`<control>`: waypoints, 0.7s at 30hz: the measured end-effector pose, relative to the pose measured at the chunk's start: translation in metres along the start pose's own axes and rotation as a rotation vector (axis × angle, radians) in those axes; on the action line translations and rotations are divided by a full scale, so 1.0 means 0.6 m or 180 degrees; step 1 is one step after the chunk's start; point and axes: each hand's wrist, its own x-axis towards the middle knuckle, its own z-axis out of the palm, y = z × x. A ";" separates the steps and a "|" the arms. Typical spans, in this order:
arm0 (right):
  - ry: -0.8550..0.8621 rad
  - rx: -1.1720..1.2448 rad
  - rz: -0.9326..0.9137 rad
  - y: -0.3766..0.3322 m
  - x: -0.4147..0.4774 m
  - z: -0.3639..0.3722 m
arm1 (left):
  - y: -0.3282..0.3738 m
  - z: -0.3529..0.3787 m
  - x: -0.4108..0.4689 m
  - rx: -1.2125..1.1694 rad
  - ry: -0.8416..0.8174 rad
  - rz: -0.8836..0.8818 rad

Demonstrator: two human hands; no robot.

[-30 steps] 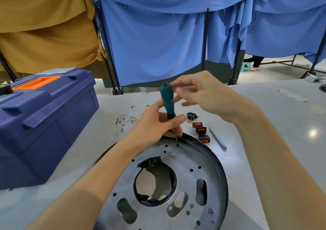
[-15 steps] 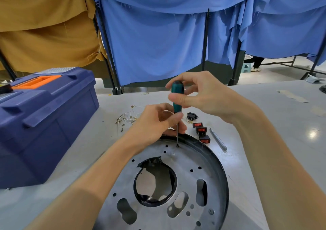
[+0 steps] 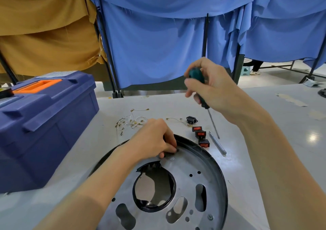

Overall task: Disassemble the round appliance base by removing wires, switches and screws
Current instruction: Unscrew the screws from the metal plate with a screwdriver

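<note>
While right hand is gripping screwdriver by handle, clear of round base, left hand is pinching small dark screw at far rim. Base is lying flat on table. Screw likely tiny, slippery: pinching by head; base stiff, steadying at rim.

At the round base's far rim, our left hand pinches a small dark part. Beyond the base, our right hand grips the green-handled screwdriver near three red switches.
</note>
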 end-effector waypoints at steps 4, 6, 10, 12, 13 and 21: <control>-0.1076 -0.1198 0.0581 0.024 -0.005 0.013 | 0.005 0.005 0.001 0.0343 0.0040 0.0080; -0.1676 -0.1647 0.0999 0.036 -0.009 0.024 | 0.008 0.006 0.001 0.0546 -0.0001 0.0108; -0.2069 -0.1664 0.1339 0.042 -0.009 0.035 | 0.016 0.005 -0.001 0.0678 -0.0052 0.0142; -0.2148 -0.1692 0.1392 0.042 -0.010 0.036 | 0.021 0.006 -0.001 0.0797 -0.0070 0.0165; -0.2154 -0.1710 0.1410 0.043 -0.011 0.037 | 0.024 0.006 -0.002 0.0891 -0.0072 0.0181; -0.2124 -0.1648 0.1480 0.049 -0.009 0.041 | 0.034 0.013 -0.003 0.1385 -0.0226 0.0157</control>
